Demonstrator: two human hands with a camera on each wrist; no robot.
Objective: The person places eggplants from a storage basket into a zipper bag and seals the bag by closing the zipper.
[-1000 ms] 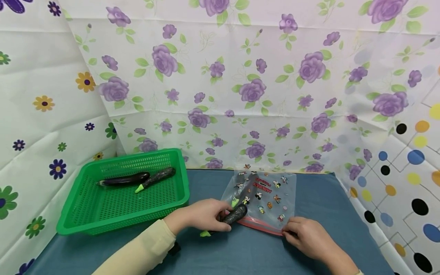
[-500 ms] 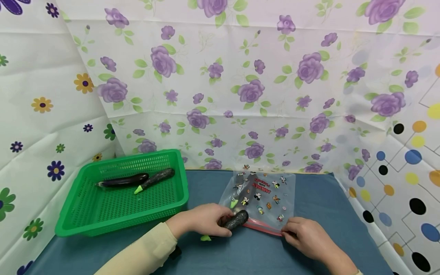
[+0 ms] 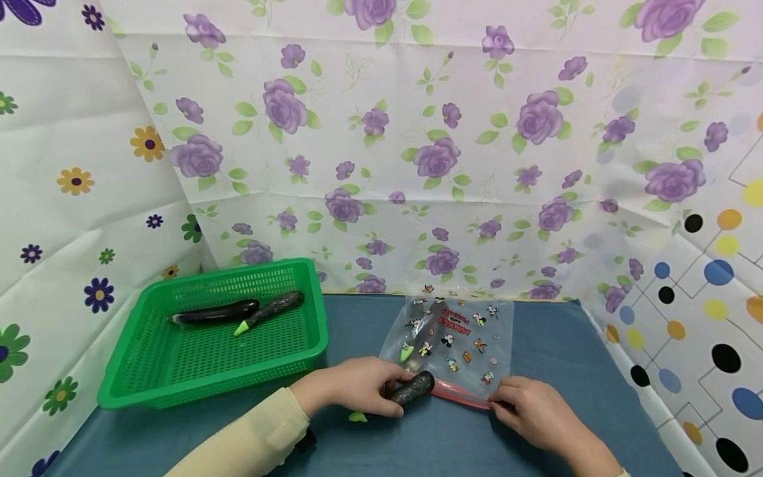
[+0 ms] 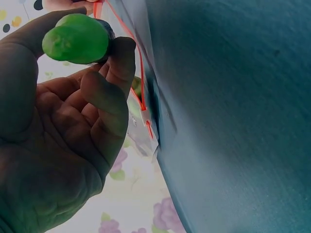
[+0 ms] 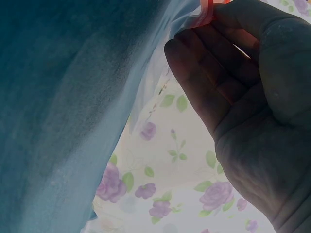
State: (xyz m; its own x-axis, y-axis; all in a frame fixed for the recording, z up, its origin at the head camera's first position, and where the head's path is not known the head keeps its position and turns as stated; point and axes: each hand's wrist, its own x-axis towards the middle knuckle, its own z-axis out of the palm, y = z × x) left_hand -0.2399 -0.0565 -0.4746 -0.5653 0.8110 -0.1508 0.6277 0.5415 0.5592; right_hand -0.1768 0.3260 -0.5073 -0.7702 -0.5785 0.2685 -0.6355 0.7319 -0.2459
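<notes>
My left hand (image 3: 366, 386) grips a dark speckled eggplant (image 3: 415, 389) by its middle, its blunt end over the red-edged mouth of a clear zip bag (image 3: 477, 358). The green stem end (image 4: 77, 40) of this eggplant faces the left wrist camera. Printed with small cartoon figures, the bag lies flat on the table. Inside it, along its left side, shows another dark eggplant with a green stem (image 3: 406, 351). My right hand (image 3: 530, 407) pinches the right corner of the bag's red zip edge (image 5: 207, 9) between thumb and fingers.
On the left stands a green perforated basket (image 3: 214, 387) with two eggplants inside, one glossy (image 3: 214, 312) and one speckled (image 3: 271, 311). A blue cloth (image 3: 352, 324) covers the table. Flowered sheets (image 3: 381, 165) hang behind and at the sides.
My left hand has moved slightly towards me and to the right with the eggplant, whose blunt end has shifted along the bag's mouth. My right hand stays at the bag's corner.
</notes>
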